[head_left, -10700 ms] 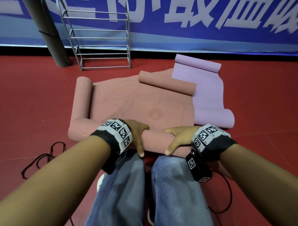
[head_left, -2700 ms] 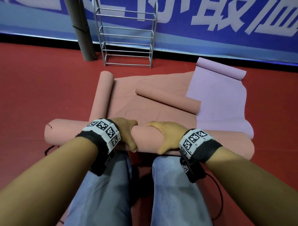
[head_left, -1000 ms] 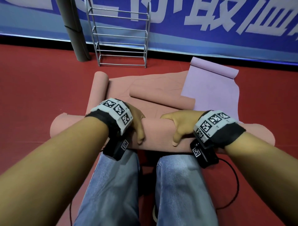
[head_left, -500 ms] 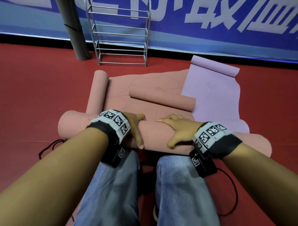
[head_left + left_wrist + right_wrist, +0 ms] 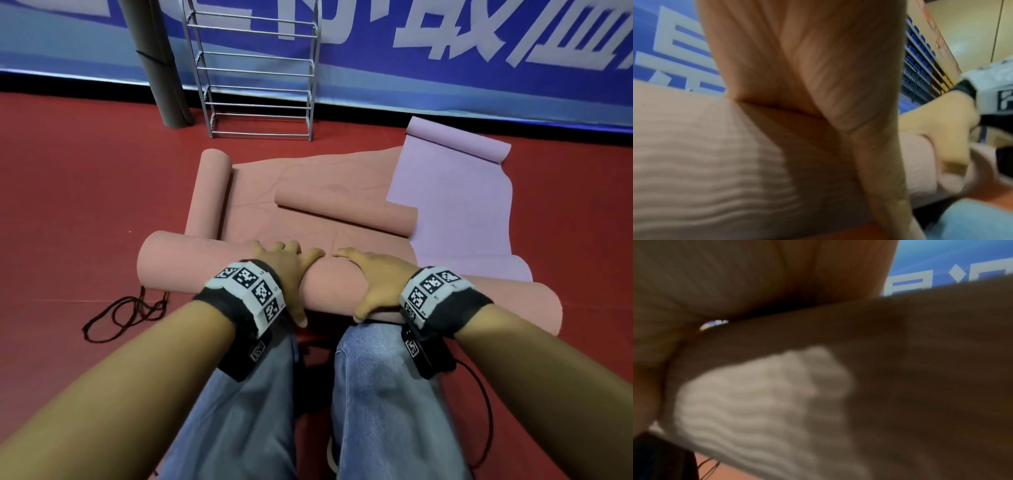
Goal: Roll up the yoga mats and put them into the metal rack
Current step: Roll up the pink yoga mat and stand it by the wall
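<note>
A thick salmon mat roll [image 5: 191, 267] lies crosswise on the red floor just beyond my knees. My left hand [image 5: 284, 274] grips its middle, fingers hooked over the far side and thumb down the near side. My right hand [image 5: 370, 277] lies beside it on the roll, fingers stretched over the top and thumb spread on the near side. In the left wrist view the ribbed mat roll [image 5: 694, 162] fills the lower left, with the right hand [image 5: 937, 129] on it. The right wrist view is blurred; only mat roll [image 5: 756, 410] shows. The metal rack [image 5: 257, 68] stands at the far wall.
Beyond the roll a flat salmon mat [image 5: 260, 192] has a rolled end [image 5: 209, 195] at the left and a second roll [image 5: 346, 212] lying on it. A lilac mat [image 5: 455, 205] lies at the right. A grey post [image 5: 154, 61] stands left of the rack. A black cord [image 5: 123, 311] lies at the left.
The near roll has grown thicker and travelled forward over the flat mat. Since half a second ago my left fingers have reached further over its top, and my right hand has hardly shifted.
</note>
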Available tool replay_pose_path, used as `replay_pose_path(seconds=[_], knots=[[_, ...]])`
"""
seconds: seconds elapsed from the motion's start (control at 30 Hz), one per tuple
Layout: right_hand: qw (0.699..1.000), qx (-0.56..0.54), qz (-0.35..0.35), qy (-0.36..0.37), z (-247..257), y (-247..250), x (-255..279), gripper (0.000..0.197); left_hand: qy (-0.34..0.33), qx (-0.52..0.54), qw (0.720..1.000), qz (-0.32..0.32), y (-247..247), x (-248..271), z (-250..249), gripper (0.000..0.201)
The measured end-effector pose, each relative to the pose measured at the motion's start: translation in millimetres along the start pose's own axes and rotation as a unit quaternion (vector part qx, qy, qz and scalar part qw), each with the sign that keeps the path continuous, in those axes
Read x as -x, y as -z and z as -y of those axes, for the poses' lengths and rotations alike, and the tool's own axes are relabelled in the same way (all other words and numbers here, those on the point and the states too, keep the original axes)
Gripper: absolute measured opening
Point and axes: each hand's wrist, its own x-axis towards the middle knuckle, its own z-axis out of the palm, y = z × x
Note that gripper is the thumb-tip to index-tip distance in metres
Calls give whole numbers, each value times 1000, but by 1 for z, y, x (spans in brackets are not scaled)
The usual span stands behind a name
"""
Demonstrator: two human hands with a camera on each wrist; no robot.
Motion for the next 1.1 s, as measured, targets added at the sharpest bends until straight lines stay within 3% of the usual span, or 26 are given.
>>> replay_pose_path(seconds=[0.17,0.3,0.47,0.73,0.83,0.93,1.0,1.1], knots=[[996,68,-64,-8,0,-9,3,116,20,21,1000,-3,1,-8,3,116],[989,125,-57,-55,10,-21,8,125,24,41,999,-12,-1,-14,4,105],[988,123,-88,-37,14,-15,9,102,34,51,997,-42,-5,-11,3,90],[989,111,-100,0,20,13,31,76,14,58,998,-35,13,0,4,52],[994,85,-64,19,17,30,39,72,-35,148,988,27,26,2,9,46],[998,47,-14,29,13,39,39,70,-80,275,939,188,40,5,11,34],[999,23,5,25,9,37,35,71,-72,260,948,169,40,10,10,53],[999,-15,38,14,2,30,26,75,-42,125,991,23,24,14,5,97]])
